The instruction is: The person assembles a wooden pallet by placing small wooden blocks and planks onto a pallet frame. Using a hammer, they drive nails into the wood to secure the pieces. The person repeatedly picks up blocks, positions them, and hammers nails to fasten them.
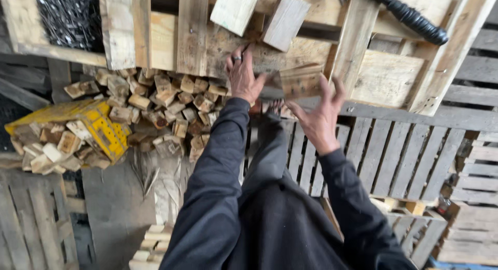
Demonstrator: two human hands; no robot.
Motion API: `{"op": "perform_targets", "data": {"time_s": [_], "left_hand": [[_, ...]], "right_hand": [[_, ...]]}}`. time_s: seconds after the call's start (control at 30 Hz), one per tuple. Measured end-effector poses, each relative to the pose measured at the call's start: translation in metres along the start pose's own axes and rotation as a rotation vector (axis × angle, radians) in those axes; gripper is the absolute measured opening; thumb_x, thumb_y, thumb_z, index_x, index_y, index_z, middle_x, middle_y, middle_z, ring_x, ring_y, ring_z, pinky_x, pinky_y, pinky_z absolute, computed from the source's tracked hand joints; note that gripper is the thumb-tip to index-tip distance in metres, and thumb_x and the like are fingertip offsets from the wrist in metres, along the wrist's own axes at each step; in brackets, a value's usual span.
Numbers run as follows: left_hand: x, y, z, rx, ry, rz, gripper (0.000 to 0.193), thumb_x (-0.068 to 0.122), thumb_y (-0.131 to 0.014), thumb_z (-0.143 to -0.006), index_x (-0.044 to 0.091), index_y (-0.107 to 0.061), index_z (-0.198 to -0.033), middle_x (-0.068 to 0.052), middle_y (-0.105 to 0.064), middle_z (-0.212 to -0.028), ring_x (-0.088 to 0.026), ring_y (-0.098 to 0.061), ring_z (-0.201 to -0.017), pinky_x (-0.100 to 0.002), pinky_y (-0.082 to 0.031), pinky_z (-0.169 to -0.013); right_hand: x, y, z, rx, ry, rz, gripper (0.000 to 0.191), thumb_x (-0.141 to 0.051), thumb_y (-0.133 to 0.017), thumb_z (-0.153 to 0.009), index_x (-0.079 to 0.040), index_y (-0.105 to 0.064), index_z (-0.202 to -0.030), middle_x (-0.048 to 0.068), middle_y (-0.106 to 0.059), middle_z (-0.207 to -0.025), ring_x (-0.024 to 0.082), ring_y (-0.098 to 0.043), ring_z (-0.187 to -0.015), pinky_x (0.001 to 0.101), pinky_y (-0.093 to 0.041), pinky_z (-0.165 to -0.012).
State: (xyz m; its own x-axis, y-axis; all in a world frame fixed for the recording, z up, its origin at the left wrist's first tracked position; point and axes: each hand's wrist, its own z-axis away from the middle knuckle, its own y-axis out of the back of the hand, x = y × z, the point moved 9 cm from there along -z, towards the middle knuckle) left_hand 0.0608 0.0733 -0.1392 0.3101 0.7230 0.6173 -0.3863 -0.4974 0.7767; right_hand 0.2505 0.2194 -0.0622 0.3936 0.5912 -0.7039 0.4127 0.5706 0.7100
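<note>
My left hand [243,77], a ring on one finger, rests flat against the front board of a wooden pallet [386,78] lying on the work surface ahead. My right hand [319,114] has its fingers spread around a small wooden block [300,82], which is blurred; it touches the block's lower right side. Two loose wooden blocks [284,19] lie on top of the pallet just beyond my hands. Both arms are in dark sleeves.
A heap of small wooden blocks [155,106] lies to the left, beside a tipped yellow crate [101,127] spilling more blocks. A black-handled tool [412,16] lies on the pallet at top right. Slatted pallets [384,156] cover the floor on the right and below.
</note>
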Motion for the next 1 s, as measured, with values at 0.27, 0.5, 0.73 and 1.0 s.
{"op": "perform_targets", "data": {"time_s": [0.27,0.5,0.73,1.0], "left_hand": [[-0.013,-0.007,0.002,0.003,-0.101,0.057,0.091,0.009,-0.088,-0.078,0.022,-0.039,-0.154,-0.011,-0.036,-0.154,-0.04,-0.033,-0.14,-0.055,-0.025,-0.117],[-0.013,-0.009,0.001,-0.031,-0.057,0.02,0.09,0.012,-0.089,-0.076,0.021,-0.041,-0.151,-0.012,-0.035,-0.152,-0.038,-0.032,-0.137,-0.055,-0.024,-0.117],[0.006,0.011,0.003,0.019,-0.161,0.028,0.084,0.017,-0.089,-0.086,0.016,-0.043,-0.156,-0.019,-0.036,-0.156,-0.046,-0.033,-0.142,-0.058,-0.021,-0.119],[0.046,0.022,-0.023,0.049,0.053,0.174,0.119,0.03,-0.095,-0.058,0.006,-0.027,-0.153,-0.02,-0.047,-0.15,-0.043,-0.041,-0.138,-0.059,-0.022,-0.12]], "right_hand": [[-0.003,-0.03,-0.057,-0.183,0.373,0.363,0.097,-0.035,-0.098,-0.078,-0.023,-0.047,-0.16,0.025,-0.019,-0.163,0.045,-0.031,-0.144,0.0629,-0.042,-0.115],[0.003,-0.017,-0.069,-0.146,0.406,0.351,0.089,-0.025,-0.093,-0.078,-0.026,-0.052,-0.156,0.024,-0.019,-0.158,0.049,-0.027,-0.145,0.0602,-0.043,-0.119],[-0.009,-0.006,-0.072,-0.144,0.371,0.393,0.095,-0.029,-0.094,-0.074,-0.026,-0.05,-0.158,0.024,-0.02,-0.162,0.05,-0.028,-0.145,0.0629,-0.039,-0.118],[-0.014,-0.008,-0.071,-0.226,0.286,0.325,0.095,-0.028,-0.092,-0.072,-0.024,-0.048,-0.156,0.025,-0.017,-0.163,0.052,-0.024,-0.148,0.0628,-0.035,-0.121]]}}
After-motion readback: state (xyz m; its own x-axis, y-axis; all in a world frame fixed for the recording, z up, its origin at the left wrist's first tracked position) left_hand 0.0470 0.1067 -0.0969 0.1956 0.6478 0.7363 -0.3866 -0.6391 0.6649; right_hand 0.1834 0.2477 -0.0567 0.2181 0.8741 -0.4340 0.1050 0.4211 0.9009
